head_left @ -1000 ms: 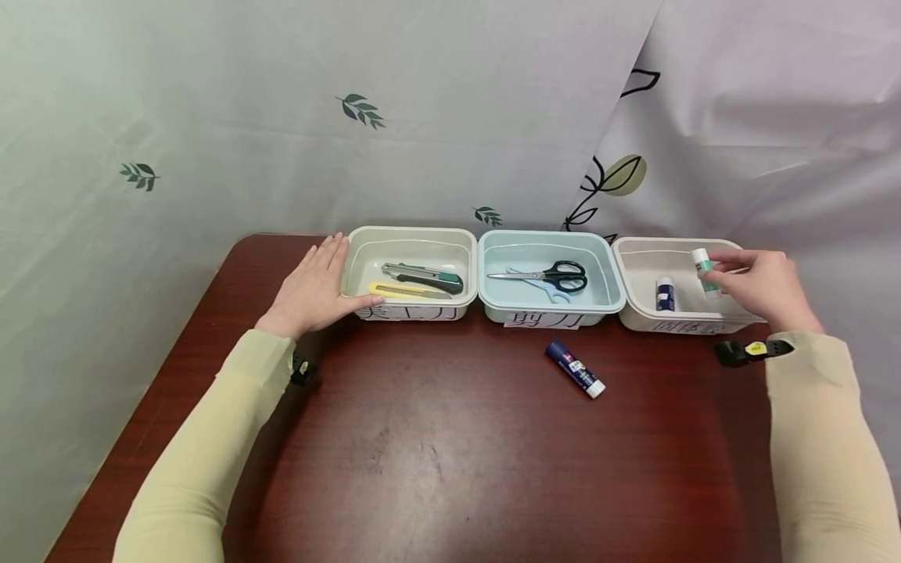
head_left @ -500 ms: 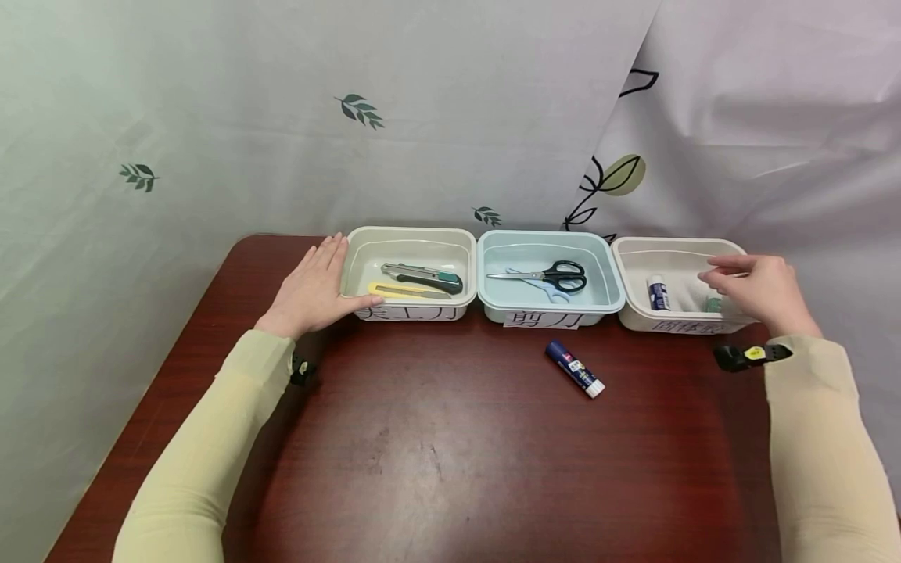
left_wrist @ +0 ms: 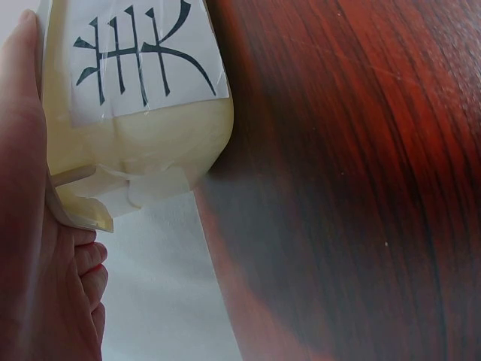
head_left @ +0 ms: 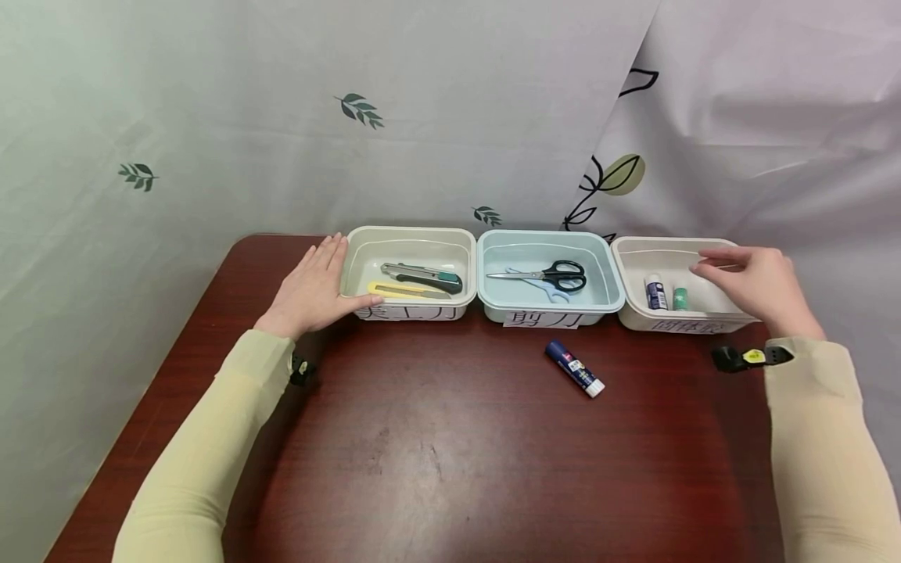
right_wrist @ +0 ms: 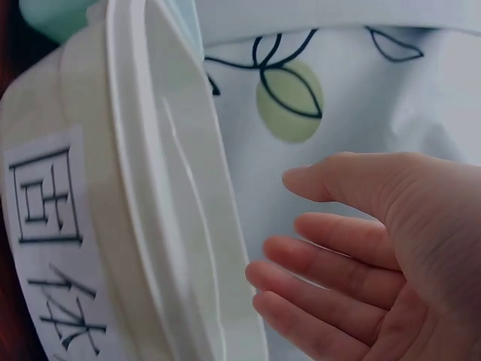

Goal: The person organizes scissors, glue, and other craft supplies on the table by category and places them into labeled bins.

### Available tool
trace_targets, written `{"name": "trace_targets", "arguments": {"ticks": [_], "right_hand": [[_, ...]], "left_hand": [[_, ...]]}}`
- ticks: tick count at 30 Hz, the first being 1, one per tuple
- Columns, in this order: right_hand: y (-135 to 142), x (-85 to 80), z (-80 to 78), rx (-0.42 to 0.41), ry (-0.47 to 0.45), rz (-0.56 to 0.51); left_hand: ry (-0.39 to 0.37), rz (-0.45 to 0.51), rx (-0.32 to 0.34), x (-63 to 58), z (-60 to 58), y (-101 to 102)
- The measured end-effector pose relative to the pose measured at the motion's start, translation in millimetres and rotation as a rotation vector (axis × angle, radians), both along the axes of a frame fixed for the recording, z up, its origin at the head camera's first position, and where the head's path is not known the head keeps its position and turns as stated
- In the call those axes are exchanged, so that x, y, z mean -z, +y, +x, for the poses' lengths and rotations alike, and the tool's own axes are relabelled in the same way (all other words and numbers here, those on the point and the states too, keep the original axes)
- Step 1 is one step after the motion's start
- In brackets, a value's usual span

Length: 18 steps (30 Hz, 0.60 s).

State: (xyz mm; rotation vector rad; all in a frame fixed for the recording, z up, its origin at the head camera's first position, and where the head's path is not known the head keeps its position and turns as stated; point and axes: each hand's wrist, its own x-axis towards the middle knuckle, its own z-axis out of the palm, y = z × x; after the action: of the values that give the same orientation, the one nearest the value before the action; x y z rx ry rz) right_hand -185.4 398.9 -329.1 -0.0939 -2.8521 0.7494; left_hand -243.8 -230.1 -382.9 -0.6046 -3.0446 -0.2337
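Note:
My left hand (head_left: 310, 289) rests on the left edge of the cream bin (head_left: 359, 242), fingers straight along the side and thumb over the front rim. Inside that bin lie a yellow box cutter (head_left: 408, 292) and a dark green-and-black one (head_left: 425, 275). Over the right end of the beige bin (head_left: 633, 313), my right hand (head_left: 756, 285) holds nothing; the right wrist view shows its fingers relaxed and apart from the thumb. Below it in the bin are a blue glue stick (head_left: 655, 292) and a green glue stick (head_left: 680, 299).
Between the two bins stands a light blue bin (head_left: 493, 305) with black-handled scissors (head_left: 563, 275) and light blue scissors (head_left: 556, 293). Another blue glue stick (head_left: 575, 368) lies on the dark red table (head_left: 450, 453) in front. A patterned curtain (head_left: 422, 141) hangs behind the bins.
My right hand has let go of the green glue stick, which now sits in the beige bin. The blue glue stick in there has shifted slightly left. My left hand has stayed still.

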Motion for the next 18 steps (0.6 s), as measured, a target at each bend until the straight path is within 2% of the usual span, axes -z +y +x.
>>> {"name": "trace_targets", "arguments": {"ticks": [18], "right_hand": [[-44,-26.7,9.5,-0.1,0.048,-0.083]], "left_hand": [[-0.009,0.004,-0.004,-0.8,0.2,1]]}}
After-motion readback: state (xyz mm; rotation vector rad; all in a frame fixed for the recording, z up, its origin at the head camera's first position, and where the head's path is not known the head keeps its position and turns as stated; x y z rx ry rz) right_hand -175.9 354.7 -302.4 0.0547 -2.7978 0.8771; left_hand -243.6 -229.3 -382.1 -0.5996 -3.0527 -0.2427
